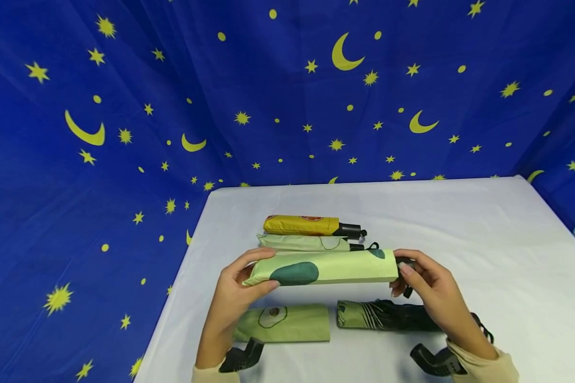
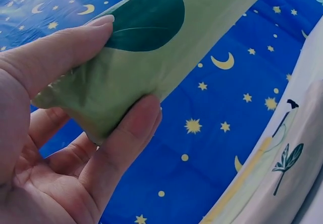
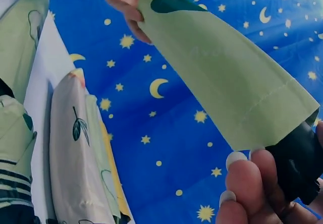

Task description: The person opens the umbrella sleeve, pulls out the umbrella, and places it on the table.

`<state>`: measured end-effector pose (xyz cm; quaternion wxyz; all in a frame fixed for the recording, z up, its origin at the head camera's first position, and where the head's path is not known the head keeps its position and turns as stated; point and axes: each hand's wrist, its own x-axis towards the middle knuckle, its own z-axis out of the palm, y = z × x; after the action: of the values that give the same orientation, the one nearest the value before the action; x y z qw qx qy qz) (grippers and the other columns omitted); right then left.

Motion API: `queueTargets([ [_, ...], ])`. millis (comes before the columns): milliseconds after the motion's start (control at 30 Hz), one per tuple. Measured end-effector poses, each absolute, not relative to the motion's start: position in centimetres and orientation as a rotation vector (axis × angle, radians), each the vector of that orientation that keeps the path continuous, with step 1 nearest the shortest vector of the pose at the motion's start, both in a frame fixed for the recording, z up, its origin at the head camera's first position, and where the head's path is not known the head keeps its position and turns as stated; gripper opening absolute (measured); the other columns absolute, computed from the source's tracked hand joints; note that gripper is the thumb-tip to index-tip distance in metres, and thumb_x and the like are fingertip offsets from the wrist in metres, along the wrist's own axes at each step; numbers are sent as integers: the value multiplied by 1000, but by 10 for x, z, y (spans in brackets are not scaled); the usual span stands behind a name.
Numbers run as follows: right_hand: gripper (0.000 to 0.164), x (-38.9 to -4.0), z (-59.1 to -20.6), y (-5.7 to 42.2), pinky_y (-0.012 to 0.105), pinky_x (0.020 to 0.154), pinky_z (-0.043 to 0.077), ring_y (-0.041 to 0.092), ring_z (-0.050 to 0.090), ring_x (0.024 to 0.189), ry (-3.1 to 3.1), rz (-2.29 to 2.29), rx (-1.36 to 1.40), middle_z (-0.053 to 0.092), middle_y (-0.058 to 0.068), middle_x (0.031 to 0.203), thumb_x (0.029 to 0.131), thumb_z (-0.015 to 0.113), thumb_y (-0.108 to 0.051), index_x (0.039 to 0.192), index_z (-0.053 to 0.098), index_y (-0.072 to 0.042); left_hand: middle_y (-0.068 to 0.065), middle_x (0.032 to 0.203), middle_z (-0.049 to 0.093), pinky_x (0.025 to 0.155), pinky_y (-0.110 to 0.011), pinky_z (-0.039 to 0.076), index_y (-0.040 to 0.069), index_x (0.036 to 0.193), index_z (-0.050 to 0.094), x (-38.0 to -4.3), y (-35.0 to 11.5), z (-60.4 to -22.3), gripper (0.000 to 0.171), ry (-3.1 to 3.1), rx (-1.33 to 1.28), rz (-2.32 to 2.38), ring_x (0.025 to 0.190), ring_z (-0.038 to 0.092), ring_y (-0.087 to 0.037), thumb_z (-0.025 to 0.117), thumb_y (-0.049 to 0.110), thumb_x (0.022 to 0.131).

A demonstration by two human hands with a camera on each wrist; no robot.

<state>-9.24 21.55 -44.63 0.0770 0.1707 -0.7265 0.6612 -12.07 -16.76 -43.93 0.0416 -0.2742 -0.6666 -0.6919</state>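
A folded umbrella in a light green sleeve (image 1: 350, 267) with dark green patches is held up level above the white table. My left hand (image 1: 241, 284) pinches the sleeve's closed end between thumb and fingers; in the left wrist view the thumb (image 2: 65, 47) lies against a dark green patch. At the other end, my right hand (image 1: 428, 282) grips the black part (image 3: 295, 158) that sticks out of the sleeve's mouth. Below the hands lie a flat green sleeve (image 1: 299, 330) with an avocado outline and a loosely folded green and black umbrella (image 1: 388, 315).
Behind the held umbrella lie a yellow umbrella (image 1: 299, 225), a pale green one (image 1: 302, 243) and, seen in the right wrist view, a beige one (image 3: 70, 143) with a leaf print. Blue star-and-moon cloth (image 1: 287, 96) hangs round the white table (image 1: 484, 229).
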Motion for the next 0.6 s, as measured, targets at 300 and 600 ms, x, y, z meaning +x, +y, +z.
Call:
queueTargets([
  [300, 28, -93, -444, 215, 35, 53, 53, 26, 64, 67, -2072, 2120, 525, 66, 16, 83, 109, 40, 1, 132, 54, 10, -26, 136, 56, 94, -31, 54, -6, 131, 61, -118, -171, -436, 53, -2043, -871, -2051, 126, 56, -33, 76, -18, 81],
  [600, 30, -93, -438, 218, 35, 52, 49, 24, 65, 68, -2028, 2162, 441, 65, 13, 86, 110, 39, -3, 132, 51, 14, -28, 139, 51, 93, -30, 53, -11, 133, 57, -119, -172, -434, 54, -1969, -968, -2056, 126, 55, -31, 73, -20, 82],
])
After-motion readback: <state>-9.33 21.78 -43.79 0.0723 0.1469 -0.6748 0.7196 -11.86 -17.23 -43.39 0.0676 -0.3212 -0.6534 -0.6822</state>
